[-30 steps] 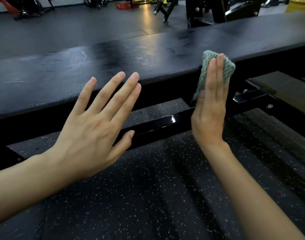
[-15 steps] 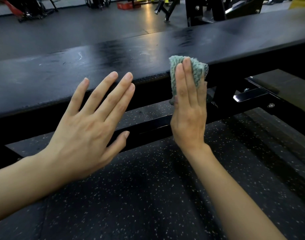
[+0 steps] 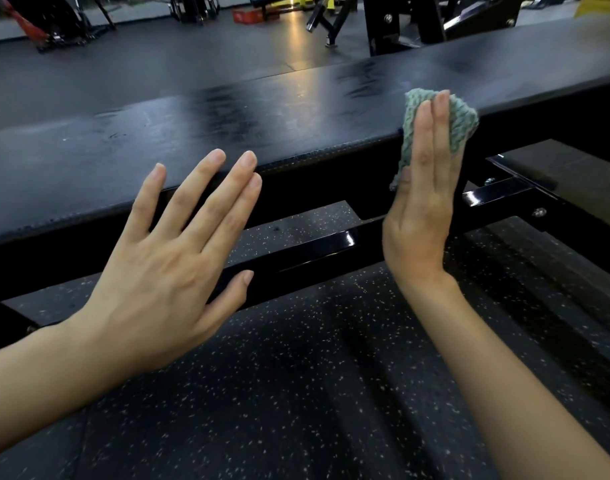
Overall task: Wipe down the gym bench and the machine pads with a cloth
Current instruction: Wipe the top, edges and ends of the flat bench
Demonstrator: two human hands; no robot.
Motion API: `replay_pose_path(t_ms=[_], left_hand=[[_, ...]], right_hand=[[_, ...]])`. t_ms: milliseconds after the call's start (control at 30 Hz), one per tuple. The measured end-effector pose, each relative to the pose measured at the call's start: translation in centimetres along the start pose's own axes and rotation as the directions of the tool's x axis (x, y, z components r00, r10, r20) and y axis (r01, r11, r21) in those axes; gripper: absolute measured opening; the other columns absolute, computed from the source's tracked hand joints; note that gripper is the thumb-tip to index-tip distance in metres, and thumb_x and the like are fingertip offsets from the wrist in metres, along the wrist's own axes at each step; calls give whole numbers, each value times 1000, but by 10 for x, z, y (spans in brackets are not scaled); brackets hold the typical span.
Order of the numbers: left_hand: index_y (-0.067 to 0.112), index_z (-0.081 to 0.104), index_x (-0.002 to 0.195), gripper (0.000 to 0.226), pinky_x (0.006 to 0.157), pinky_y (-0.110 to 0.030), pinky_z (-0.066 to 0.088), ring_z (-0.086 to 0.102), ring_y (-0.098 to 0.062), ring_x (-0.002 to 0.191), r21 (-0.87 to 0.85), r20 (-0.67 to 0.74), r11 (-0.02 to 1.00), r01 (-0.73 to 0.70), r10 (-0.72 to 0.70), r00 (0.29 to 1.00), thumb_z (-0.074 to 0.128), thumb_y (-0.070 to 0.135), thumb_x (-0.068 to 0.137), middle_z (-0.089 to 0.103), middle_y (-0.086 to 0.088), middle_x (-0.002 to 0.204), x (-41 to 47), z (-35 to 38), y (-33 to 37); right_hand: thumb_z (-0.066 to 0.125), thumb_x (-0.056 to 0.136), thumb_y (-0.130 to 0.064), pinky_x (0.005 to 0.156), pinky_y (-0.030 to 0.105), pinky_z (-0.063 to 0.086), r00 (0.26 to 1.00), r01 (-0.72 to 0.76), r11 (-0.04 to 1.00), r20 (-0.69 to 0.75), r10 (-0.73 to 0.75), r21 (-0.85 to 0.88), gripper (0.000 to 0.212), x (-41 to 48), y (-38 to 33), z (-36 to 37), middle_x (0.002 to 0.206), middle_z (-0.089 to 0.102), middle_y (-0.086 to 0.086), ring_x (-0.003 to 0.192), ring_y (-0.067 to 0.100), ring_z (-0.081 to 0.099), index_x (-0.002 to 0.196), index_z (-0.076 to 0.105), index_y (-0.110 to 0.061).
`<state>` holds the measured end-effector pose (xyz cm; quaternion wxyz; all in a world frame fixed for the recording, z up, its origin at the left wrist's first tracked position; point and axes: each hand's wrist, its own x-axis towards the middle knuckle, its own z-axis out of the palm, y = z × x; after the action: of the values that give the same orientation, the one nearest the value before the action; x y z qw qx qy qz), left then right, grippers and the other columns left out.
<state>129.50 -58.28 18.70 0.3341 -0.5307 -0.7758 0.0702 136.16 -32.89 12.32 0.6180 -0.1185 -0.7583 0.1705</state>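
A long black padded gym bench (image 3: pixel 227 133) runs across the view, its top streaked with damp patches. My right hand (image 3: pixel 421 209) presses a folded green cloth (image 3: pixel 461 124) flat against the bench's near side edge, fingers straight and pointing up. My left hand (image 3: pixel 172 268) is spread with straight fingers in front of the bench's side edge further left, holding nothing; whether it touches the pad I cannot tell.
A glossy black steel frame bar (image 3: pixel 314 251) runs under the bench, with bolts at the right. Speckled rubber floor (image 3: pixel 296 393) lies below my arms. Other gym machines (image 3: pixel 417 19) and a red stand (image 3: pixel 30 22) sit at the back.
My right hand slid the cloth left along the bench edge and has now come back towards the right. My left hand has stayed about where it was.
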Motion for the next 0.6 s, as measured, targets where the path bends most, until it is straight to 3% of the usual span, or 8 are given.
replay_pose_path(t_ms=[133, 233, 333, 433, 600], left_hand=[[2, 22, 156, 77, 121, -55, 8, 15, -31, 153, -6, 5, 1000, -11, 11, 1000, 39, 42, 93, 15, -11, 166, 5, 0, 3], [2, 23, 156, 77, 121, -54, 8, 16, -31, 152, -4, 4, 1000, -21, 21, 1000, 40, 42, 92, 16, -11, 166, 12, 0, 6], [2, 24, 156, 77, 121, -54, 8, 17, -31, 152, -1, 2, 999, -32, 32, 999, 40, 42, 92, 16, -11, 166, 19, 1, 10], [3, 23, 156, 76, 121, -54, 9, 16, -29, 152, -1, 0, 999, -39, 39, 999, 40, 42, 93, 15, -10, 166, 25, 2, 13], [3, 23, 156, 76, 121, -55, 9, 16, -29, 152, -9, -4, 999, -42, 42, 999, 38, 43, 94, 15, -10, 166, 31, 3, 16]], right_hand=[[39, 93, 21, 124, 48, 8, 1000, 8, 996, 9, -9, 88, 54, -15, -19, 10, 154, 30, 30, 147, 29, 17, 146, 30, 11], [42, 89, 25, 124, 48, 9, 996, 64, 988, 54, -72, 140, 60, -24, -28, 13, 153, 31, 27, 147, 34, 21, 146, 29, 8], [43, 88, 25, 123, 48, 16, 986, 146, 988, 68, -150, 53, 65, -23, -16, 9, 153, 35, 24, 146, 33, 27, 148, 29, 4], [46, 86, 25, 123, 48, 18, 992, 115, 992, 51, -112, -53, 70, -18, 1, 4, 156, 33, 19, 147, 33, 27, 149, 27, -1], [38, 92, 18, 124, 47, 10, 1000, 3, 998, 23, -1, -70, 62, -3, 29, -11, 158, 17, 12, 149, 7, -1, 151, 24, 3]])
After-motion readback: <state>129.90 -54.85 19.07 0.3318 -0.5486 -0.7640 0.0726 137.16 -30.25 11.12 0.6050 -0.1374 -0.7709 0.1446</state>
